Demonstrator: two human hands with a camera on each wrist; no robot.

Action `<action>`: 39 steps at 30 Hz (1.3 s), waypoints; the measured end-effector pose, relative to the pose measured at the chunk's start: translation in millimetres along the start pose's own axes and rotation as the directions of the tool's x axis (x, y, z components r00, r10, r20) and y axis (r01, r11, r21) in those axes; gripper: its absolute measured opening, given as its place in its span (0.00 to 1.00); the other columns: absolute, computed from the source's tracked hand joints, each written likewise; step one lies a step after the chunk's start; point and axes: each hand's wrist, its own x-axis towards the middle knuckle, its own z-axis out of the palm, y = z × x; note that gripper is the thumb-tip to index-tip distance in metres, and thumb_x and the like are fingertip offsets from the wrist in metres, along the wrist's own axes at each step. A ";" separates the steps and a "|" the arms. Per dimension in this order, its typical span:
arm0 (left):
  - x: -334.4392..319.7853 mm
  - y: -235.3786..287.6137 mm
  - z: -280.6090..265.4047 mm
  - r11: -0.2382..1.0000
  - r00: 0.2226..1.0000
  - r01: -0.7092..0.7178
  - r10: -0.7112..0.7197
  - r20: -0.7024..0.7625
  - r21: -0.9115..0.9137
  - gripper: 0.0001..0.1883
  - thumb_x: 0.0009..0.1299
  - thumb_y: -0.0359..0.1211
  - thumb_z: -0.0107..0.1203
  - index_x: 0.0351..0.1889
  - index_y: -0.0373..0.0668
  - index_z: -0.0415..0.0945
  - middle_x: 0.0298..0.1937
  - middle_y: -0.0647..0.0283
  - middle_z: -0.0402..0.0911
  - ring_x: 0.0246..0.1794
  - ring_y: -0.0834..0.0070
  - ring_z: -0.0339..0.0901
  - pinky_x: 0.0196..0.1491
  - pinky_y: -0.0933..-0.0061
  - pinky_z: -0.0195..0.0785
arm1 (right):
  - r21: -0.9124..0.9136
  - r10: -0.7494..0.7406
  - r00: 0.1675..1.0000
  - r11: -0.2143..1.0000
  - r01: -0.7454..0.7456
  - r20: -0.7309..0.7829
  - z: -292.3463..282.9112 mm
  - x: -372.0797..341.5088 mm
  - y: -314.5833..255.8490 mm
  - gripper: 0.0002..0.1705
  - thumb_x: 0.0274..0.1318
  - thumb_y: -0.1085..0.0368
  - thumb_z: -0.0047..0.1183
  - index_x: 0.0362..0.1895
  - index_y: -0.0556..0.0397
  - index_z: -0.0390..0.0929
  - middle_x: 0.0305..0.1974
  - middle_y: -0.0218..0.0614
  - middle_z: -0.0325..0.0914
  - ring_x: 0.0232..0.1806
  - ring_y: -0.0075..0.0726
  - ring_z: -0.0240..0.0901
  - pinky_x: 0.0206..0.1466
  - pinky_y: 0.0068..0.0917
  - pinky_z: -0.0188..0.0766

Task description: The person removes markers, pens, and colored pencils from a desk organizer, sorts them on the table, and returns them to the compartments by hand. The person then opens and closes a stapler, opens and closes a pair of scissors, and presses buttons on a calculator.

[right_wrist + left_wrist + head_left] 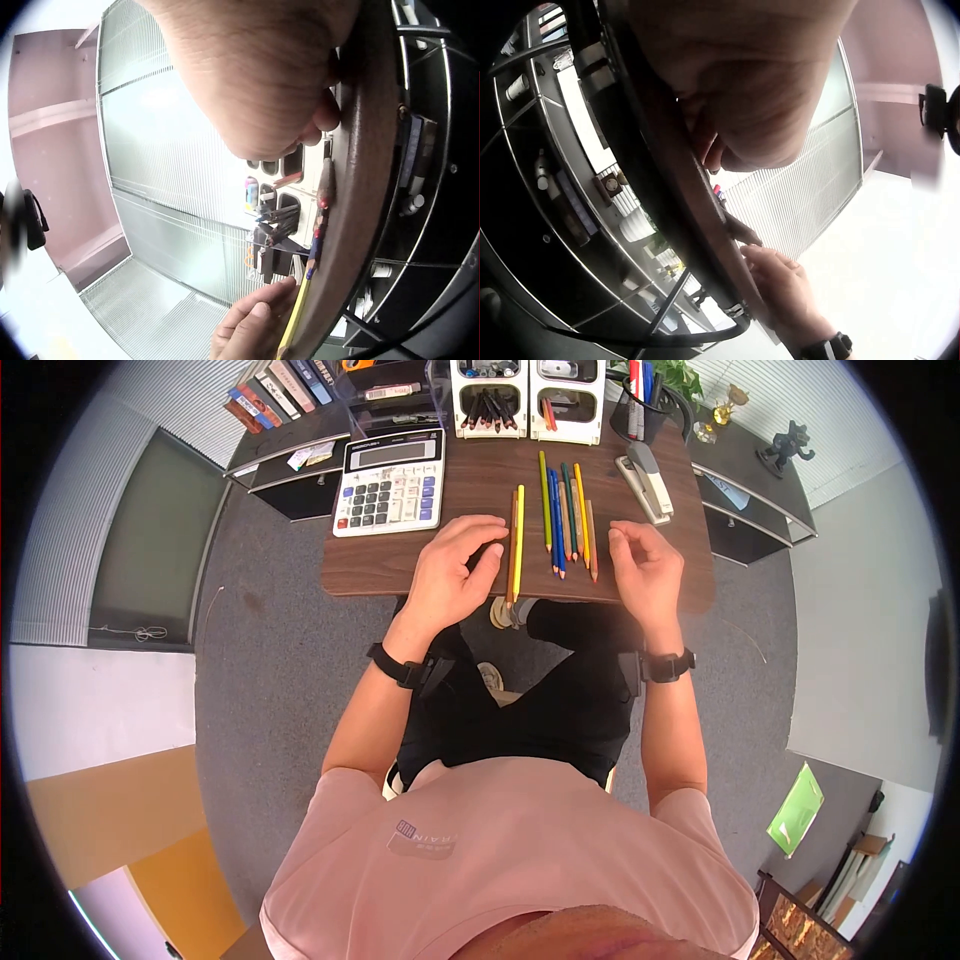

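Note:
My left hand (455,572) rests on the table's front part, fingers loosely bent, thumb apart from them, nothing in its grasp. Just right of its fingertips lie a yellow pencil (520,530) and a brown pencil (513,560), side by side and pointing at me. Further right is a row of several coloured pencils, among them an olive-green pencil (545,500), a blue pencil (557,525) and a brown pencil (592,540). Right of that row my right hand (650,570) rests with loosely curled fingers, holding nothing visible. Its palm side is mostly hidden in the head view.
A large calculator (390,485) lies on the left, a stapler (645,482) on the right. White organizers (565,432) with dark and red pencils stand at the back, beside a black mesh pen cup (655,425). The table's front edge (390,588) runs below the wrists.

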 end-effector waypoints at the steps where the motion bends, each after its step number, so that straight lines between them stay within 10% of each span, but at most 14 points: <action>1: -0.3 -1.0 0.0 1.000 1.000 0.000 0.000 -0.003 -0.001 0.12 0.81 0.28 0.65 0.58 0.34 0.89 0.63 0.49 0.93 0.64 0.47 0.90 0.66 0.54 0.84 | 0.003 -0.002 1.000 1.000 0.001 0.001 -0.1 -0.2 0.4 0.09 0.76 0.66 0.70 0.52 0.58 0.94 0.38 0.34 0.92 0.33 0.21 0.83 0.41 0.26 0.80; 39: -3.0 2.1 3.8 0.989 0.995 -0.089 0.093 -0.025 0.118 0.08 0.78 0.29 0.68 0.50 0.35 0.91 0.57 0.53 0.94 0.57 0.50 0.91 0.60 0.55 0.85 | -0.064 -0.031 1.000 0.997 0.031 -0.002 1.4 0.7 3.7 0.11 0.77 0.63 0.70 0.52 0.59 0.94 0.38 0.38 0.93 0.34 0.26 0.87 0.43 0.30 0.83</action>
